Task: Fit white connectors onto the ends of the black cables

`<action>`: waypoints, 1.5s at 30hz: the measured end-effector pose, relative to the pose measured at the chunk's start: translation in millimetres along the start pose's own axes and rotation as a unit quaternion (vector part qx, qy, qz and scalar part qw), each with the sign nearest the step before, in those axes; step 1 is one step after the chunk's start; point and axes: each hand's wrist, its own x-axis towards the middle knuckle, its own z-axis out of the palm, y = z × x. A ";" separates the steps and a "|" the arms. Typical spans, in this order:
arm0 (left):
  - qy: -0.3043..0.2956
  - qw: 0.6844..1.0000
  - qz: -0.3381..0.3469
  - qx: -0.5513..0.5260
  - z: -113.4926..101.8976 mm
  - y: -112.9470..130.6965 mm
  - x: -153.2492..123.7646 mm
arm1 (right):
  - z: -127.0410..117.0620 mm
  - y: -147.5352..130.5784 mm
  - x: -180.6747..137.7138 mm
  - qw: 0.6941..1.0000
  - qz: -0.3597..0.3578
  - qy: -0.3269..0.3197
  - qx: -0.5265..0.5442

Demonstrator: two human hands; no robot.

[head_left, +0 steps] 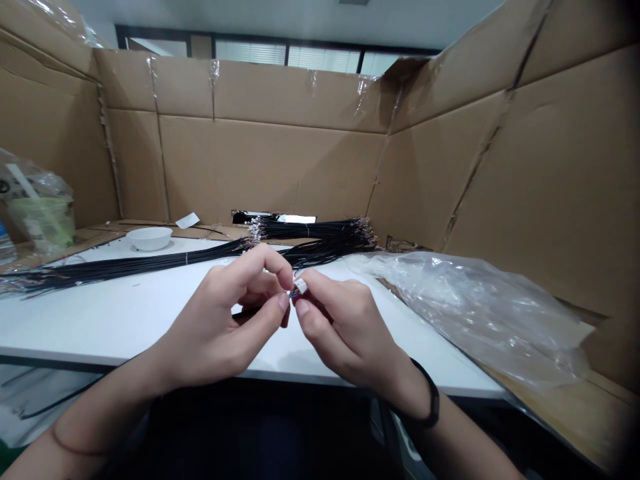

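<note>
My right hand [340, 327] pinches a small white plastic wire connector [301, 287] between thumb and fingertips. My left hand [235, 313] pinches the thin coloured wire ends [293, 293] right against that connector, so the fingertips of both hands nearly touch. A black wire [245, 312] runs out from under my left hand. Both hands hover just above the white table [125, 327]. Long bundles of black wires [125, 267] lie beyond my hands, and a second bundle [310, 231] lies farther back.
A white bowl [149, 238] stands at the far left of the table. A crumpled clear plastic bag [465, 313] lies to the right. Cardboard walls [260, 167] surround the table's back and sides. A green cup in plastic [43, 221] stands at the left.
</note>
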 end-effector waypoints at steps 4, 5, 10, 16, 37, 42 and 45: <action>0.007 1.000 0.017 0.001 0.1 0.0 -0.6 | -4.5 -1.1 0.0 0.995 0.029 -0.024 0.090; 0.012 1.000 0.020 0.004 0.4 0.0 -0.6 | -5.8 -1.3 -0.3 0.990 0.045 -0.035 0.127; 0.019 0.999 0.043 0.006 2.1 0.1 0.4 | -12.2 -1.1 -1.8 0.933 0.161 -0.099 0.306; 0.035 0.991 0.114 0.053 1.1 0.3 0.8 | -15.6 -0.1 0.2 0.834 0.237 -0.141 0.478; 0.012 0.951 0.205 0.231 -3.0 0.1 -1.2 | -20.1 -1.8 -0.8 0.771 0.271 -0.197 0.542; 0.015 0.933 0.236 0.272 -4.2 -2.4 -1.5 | -18.8 -4.7 -1.6 0.767 0.266 -0.193 0.552; 0.013 0.927 0.255 0.274 -4.9 -1.7 -1.3 | -18.1 -7.2 -1.3 0.773 0.268 -0.185 0.544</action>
